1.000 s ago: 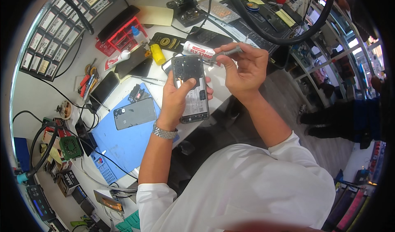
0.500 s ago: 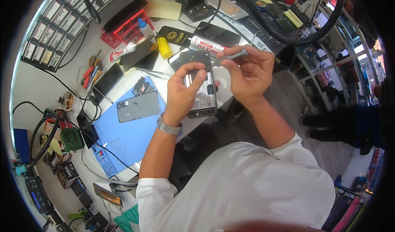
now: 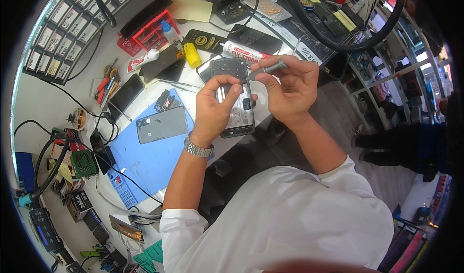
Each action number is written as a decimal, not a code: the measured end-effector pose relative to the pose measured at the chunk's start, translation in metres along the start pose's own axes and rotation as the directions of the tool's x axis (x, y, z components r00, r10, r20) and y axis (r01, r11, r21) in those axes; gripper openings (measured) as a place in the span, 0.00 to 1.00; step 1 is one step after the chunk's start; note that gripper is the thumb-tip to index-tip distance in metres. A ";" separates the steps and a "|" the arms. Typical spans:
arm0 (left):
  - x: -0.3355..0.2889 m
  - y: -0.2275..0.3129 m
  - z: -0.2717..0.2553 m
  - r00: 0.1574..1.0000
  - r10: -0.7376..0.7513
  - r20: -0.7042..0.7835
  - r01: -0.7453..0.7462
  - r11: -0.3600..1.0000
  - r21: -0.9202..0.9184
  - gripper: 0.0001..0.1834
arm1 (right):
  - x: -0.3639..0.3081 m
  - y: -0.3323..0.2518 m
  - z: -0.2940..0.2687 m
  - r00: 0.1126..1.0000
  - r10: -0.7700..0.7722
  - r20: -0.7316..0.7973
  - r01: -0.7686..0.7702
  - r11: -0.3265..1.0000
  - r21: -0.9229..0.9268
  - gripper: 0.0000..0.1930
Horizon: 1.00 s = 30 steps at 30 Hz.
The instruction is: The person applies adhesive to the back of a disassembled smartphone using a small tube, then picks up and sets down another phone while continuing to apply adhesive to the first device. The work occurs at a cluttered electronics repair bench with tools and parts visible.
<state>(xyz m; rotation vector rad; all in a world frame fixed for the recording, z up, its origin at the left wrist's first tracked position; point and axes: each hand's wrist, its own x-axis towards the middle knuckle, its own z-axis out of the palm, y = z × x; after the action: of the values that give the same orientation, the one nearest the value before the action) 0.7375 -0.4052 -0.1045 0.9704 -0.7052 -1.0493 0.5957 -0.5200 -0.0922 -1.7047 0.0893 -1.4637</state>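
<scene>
My left hand (image 3: 215,107) is closed round an opened phone (image 3: 238,122), held upright with its back cover off. Its dark upper plate and pale battery show. My thumb lies across its inside, and a fingertip shows past its right edge. My right hand (image 3: 293,85) pinches a grey-handled tool with a narrow flat blade (image 3: 273,68). Its tip is at the upper right edge of the phone, beside the dark plate; whether it touches is too small to tell. A loose grey phone back cover (image 3: 163,126) lies on the blue mat (image 3: 140,157), left of my left hand.
Beyond the phone lie a white-and-red glue tube (image 3: 240,51), a yellow bottle (image 3: 192,55) and a dark phone (image 3: 255,39). Tweezers (image 3: 180,85) rest left of it. A thick black cable (image 3: 333,45) arches at upper right. Small parts (image 3: 166,102) sit at the mat's top.
The tool in my right hand has moved slightly left and its tip down, to the phone's edge. My left hand and the phone have barely shifted.
</scene>
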 end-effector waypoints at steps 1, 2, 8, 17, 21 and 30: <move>0.000 0.000 0.000 1.000 0.000 0.000 0.000 1.000 -0.001 0.11 | 0.000 0.000 0.000 1.000 -0.010 -0.004 0.010 1.000 -0.004 0.28; 0.000 -0.001 0.000 1.000 0.001 -0.002 -0.001 1.000 0.003 0.11 | 0.000 0.001 0.000 1.000 -0.021 0.001 0.021 1.000 -0.005 0.28; 0.002 -0.005 -0.003 1.000 0.028 -0.010 -0.027 0.995 0.094 0.10 | 0.000 0.001 0.000 0.997 -0.071 0.036 0.071 0.997 -0.008 0.27; 0.001 0.003 0.004 1.000 0.030 0.002 -0.030 0.999 0.033 0.22 | 0.003 0.003 -0.009 0.997 -0.057 0.056 0.064 0.986 -0.152 0.29; 0.001 0.005 0.005 1.000 0.022 -0.018 -0.021 0.999 0.027 0.26 | 0.002 0.007 -0.011 0.998 -0.042 0.055 0.051 0.983 -0.174 0.28; 0.002 0.001 0.003 0.999 0.038 -0.030 -0.036 0.997 0.070 0.27 | 0.000 0.012 -0.008 0.998 -0.055 0.031 0.059 0.986 -0.156 0.25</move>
<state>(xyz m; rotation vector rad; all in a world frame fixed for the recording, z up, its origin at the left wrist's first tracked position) 0.7362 -0.4076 -0.1023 1.0276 -0.7351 -0.9806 0.5946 -0.5317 -0.0996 -1.8669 0.1462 -1.5091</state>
